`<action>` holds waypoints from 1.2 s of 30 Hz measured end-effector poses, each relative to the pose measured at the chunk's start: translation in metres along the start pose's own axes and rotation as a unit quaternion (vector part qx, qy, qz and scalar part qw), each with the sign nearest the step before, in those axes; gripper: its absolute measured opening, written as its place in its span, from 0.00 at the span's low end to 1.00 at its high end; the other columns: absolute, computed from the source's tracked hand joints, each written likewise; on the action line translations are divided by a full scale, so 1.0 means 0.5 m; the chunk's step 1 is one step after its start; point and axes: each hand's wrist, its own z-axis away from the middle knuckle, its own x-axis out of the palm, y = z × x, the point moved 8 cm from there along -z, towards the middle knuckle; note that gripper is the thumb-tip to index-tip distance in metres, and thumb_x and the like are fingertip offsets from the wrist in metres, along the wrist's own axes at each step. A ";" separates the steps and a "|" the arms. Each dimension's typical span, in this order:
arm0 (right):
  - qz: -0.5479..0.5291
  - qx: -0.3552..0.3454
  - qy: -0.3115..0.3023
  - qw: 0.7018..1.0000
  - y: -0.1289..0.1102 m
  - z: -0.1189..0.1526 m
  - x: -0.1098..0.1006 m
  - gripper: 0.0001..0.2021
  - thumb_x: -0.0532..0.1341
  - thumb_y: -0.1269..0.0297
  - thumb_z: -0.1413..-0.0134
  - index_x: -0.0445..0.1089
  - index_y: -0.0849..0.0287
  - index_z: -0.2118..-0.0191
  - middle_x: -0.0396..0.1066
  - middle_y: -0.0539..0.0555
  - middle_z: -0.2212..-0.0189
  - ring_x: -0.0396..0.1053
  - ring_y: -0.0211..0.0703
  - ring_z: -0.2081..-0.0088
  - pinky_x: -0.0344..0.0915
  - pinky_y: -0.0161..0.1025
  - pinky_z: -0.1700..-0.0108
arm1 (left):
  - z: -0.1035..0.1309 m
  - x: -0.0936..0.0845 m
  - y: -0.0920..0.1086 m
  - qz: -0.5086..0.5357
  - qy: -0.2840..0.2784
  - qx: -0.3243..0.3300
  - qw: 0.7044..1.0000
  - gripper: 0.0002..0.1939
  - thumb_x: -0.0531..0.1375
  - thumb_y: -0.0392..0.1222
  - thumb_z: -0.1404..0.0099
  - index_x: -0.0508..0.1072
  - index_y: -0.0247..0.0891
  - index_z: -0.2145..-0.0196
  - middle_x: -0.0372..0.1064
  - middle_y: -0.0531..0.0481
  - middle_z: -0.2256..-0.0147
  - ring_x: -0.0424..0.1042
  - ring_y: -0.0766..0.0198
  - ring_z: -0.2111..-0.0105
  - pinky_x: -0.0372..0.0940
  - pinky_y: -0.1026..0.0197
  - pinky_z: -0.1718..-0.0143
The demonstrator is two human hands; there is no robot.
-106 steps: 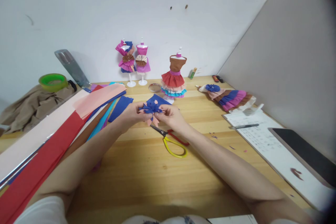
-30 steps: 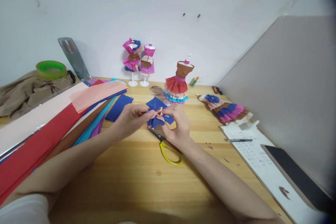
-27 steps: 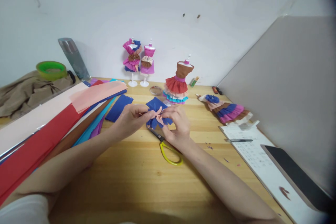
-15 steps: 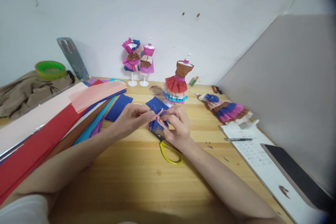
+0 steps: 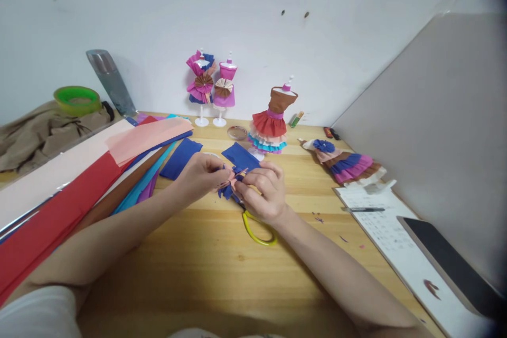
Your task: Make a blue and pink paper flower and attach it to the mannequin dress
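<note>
Between both hands is a small paper flower (image 5: 229, 184) with pink and blue cut petals. My left hand (image 5: 204, 173) pinches its left side between thumb and fingertips. On its other side my right hand (image 5: 263, 193) closes its fingers on the petals. Scissors with yellow handles (image 5: 257, 235) lie on the table under the right hand, their blades partly covered. Just behind the hands is a blue crepe paper piece (image 5: 241, 156), and another blue strip (image 5: 181, 158) lies beside the left hand.
Long coloured paper sheets (image 5: 79, 211) spread across the left. Small dress forms (image 5: 275, 116) in paper dresses stand at the back. A paper dress (image 5: 344, 163) lies at right, near a white board (image 5: 380, 237) with a pen and dark tablet-like slab (image 5: 447, 259). A flask (image 5: 111, 82) leans at back left.
The flower has turned and shifted slightly left in my fingers, with its blue petals now spread below the pink. The view has tilted a little.
</note>
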 end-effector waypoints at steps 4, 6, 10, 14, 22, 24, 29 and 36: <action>0.017 -0.016 0.005 1.000 -0.004 -0.002 -0.002 0.09 0.63 0.73 0.46 0.68 0.50 0.69 0.72 0.46 0.72 0.69 0.39 0.66 0.62 0.47 0.53 | -0.005 -0.007 -0.027 0.090 0.004 -0.057 0.994 0.13 0.60 0.42 0.49 0.66 0.34 0.86 0.61 0.53 0.85 0.57 0.70 0.81 0.52 0.65 0.78; 0.009 -0.017 0.012 1.000 -0.005 -0.005 -0.004 0.09 0.62 0.74 0.46 0.67 0.51 0.69 0.72 0.46 0.72 0.69 0.39 0.66 0.61 0.47 0.53 | -0.007 -0.006 -0.037 0.125 0.003 -0.071 0.990 0.13 0.61 0.42 0.48 0.67 0.34 0.86 0.62 0.53 0.84 0.58 0.70 0.81 0.52 0.65 0.78; -0.037 0.028 0.012 0.999 0.007 -0.011 -0.003 0.09 0.61 0.74 0.47 0.67 0.52 0.64 0.74 0.49 0.68 0.71 0.42 0.65 0.61 0.50 0.51 | -0.007 0.000 -0.032 0.157 -0.005 -0.061 0.986 0.12 0.62 0.42 0.48 0.69 0.34 0.84 0.65 0.52 0.82 0.60 0.70 0.80 0.55 0.65 0.77; -0.078 0.090 -0.002 0.993 0.021 -0.012 0.004 0.10 0.59 0.74 0.48 0.66 0.54 0.59 0.74 0.51 0.68 0.71 0.43 0.65 0.60 0.50 0.53 | -0.001 0.001 -0.005 0.121 0.002 -0.020 0.992 0.11 0.61 0.42 0.48 0.71 0.33 0.83 0.68 0.50 0.79 0.63 0.68 0.77 0.58 0.64 0.74; -0.051 0.093 0.013 0.994 0.022 -0.013 0.003 0.08 0.59 0.76 0.49 0.65 0.55 0.66 0.71 0.49 0.72 0.69 0.41 0.68 0.60 0.47 0.54 | 0.002 0.009 0.003 0.072 -0.015 -0.004 0.997 0.11 0.60 0.40 0.45 0.71 0.32 0.81 0.67 0.52 0.79 0.62 0.69 0.76 0.57 0.65 0.73; -0.037 0.079 0.021 0.996 0.017 -0.014 0.002 0.07 0.60 0.75 0.48 0.65 0.56 0.67 0.71 0.49 0.72 0.69 0.40 0.68 0.60 0.47 0.54 | 0.001 0.018 -0.002 0.079 -0.038 -0.024 0.996 0.09 0.61 0.39 0.46 0.72 0.32 0.80 0.69 0.51 0.78 0.64 0.68 0.75 0.58 0.65 0.72; -0.050 0.055 0.030 0.997 0.009 -0.012 0.001 0.07 0.60 0.76 0.47 0.65 0.56 0.65 0.73 0.49 0.71 0.70 0.40 0.67 0.61 0.47 0.52 | 0.000 0.019 -0.003 0.109 -0.035 -0.036 0.993 0.10 0.61 0.39 0.48 0.73 0.32 0.82 0.70 0.50 0.80 0.65 0.68 0.78 0.60 0.64 0.73; -0.076 0.089 0.016 0.993 0.020 -0.002 0.010 0.12 0.58 0.76 0.49 0.66 0.55 0.59 0.74 0.50 0.69 0.70 0.41 0.65 0.62 0.48 0.51 | 0.002 0.007 0.003 0.105 -0.008 -0.005 0.994 0.12 0.61 0.40 0.46 0.73 0.33 0.84 0.69 0.50 0.82 0.65 0.68 0.78 0.61 0.64 0.73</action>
